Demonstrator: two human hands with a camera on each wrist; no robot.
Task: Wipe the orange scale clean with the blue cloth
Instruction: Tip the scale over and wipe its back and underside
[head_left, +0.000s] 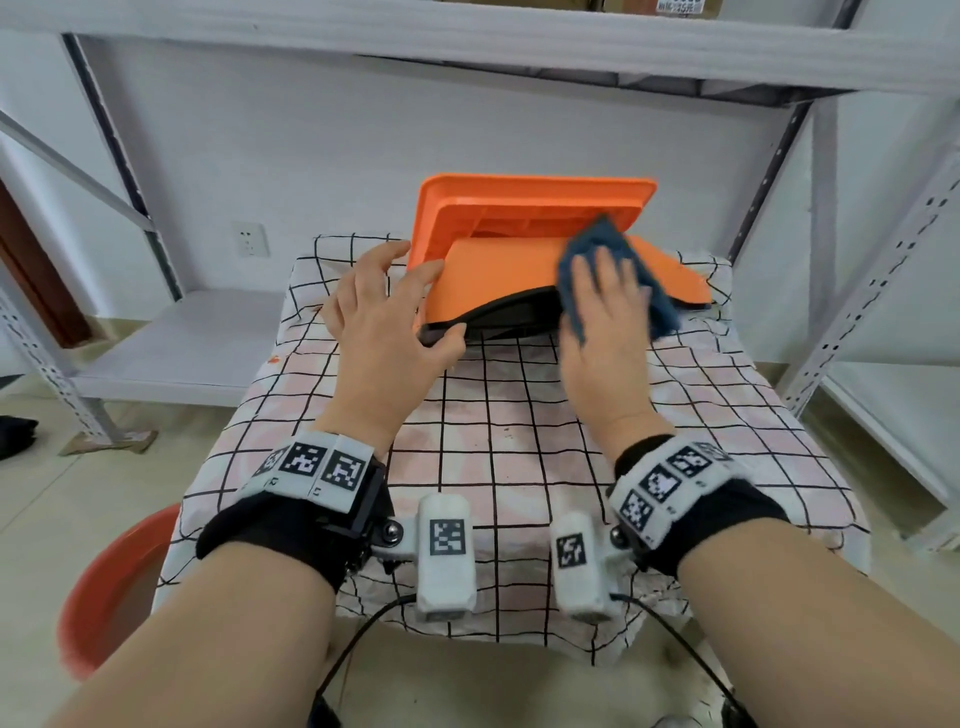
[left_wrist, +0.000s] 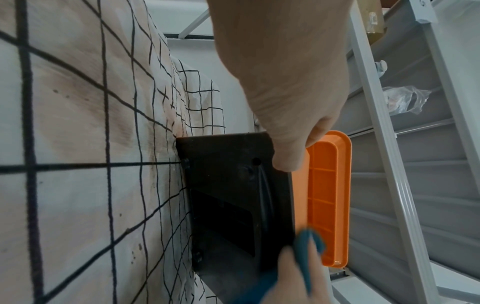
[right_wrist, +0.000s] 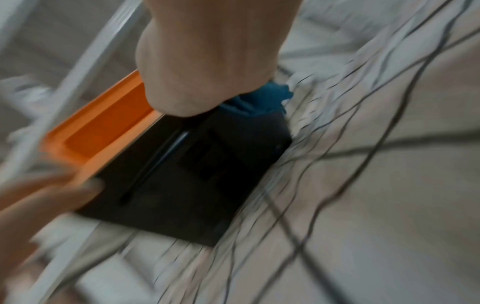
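The orange scale (head_left: 498, 275) with a black front panel (left_wrist: 228, 185) sits at the far end of the checked table. Its orange tray (head_left: 519, 202) stands tilted up behind it. My left hand (head_left: 384, 317) steadies the scale's left front corner: the thumb (left_wrist: 288, 156) presses the seam of the black panel, the index finger lies on the orange top, and the other fingers are spread. My right hand (head_left: 602, 312) lies flat on the blue cloth (head_left: 602, 239), pressing it onto the right part of the scale. The right wrist view is blurred; it shows the blue cloth (right_wrist: 259, 98) under the palm.
The checked tablecloth (head_left: 493, 467) covers the small table. Grey metal shelving stands to the left (head_left: 171, 338), to the right (head_left: 883, 260) and overhead. A red stool (head_left: 104, 587) is at the lower left, beside the table's near corner.
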